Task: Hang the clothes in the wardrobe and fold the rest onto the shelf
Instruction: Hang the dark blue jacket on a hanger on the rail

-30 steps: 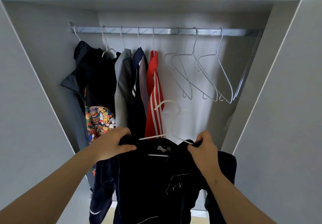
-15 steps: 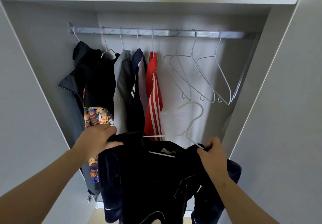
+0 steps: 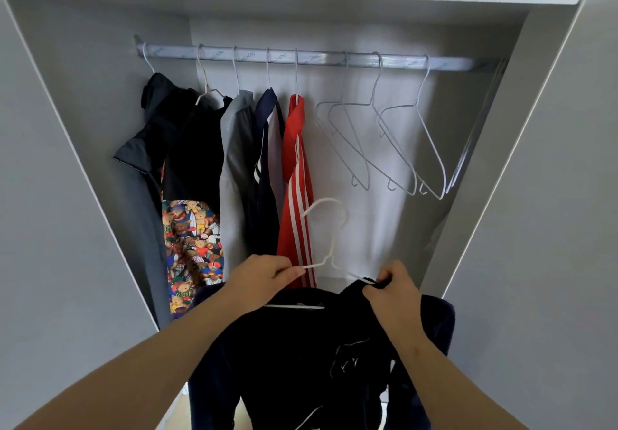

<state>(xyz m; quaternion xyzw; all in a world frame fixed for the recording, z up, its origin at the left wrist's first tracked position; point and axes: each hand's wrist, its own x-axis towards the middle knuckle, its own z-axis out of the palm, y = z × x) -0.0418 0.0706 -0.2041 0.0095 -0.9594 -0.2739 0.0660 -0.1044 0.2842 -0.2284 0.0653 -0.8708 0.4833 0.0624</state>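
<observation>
Because the dark jacket (image 3: 301, 346) is soft and limp, it will likely sag and slip off the white hanger (image 3: 326, 229) unless both shoulders are seated. The hanger itself looks light and stiff, so the sound hold is on its wire, near the neck or hook. The jacket hangs low in front of the open wardrobe (image 3: 83, 88), well under the rail (image 3: 301, 60) and just before the red top (image 3: 296, 178). The left hand (image 3: 264, 277) reaches forward, fingers curled round the hanger's left arm. The right hand (image 3: 393, 291), knuckles up, pinches dark cloth at the hanger's right end. Toward the rail's right side hang bare hangers (image 3: 384, 148).
</observation>
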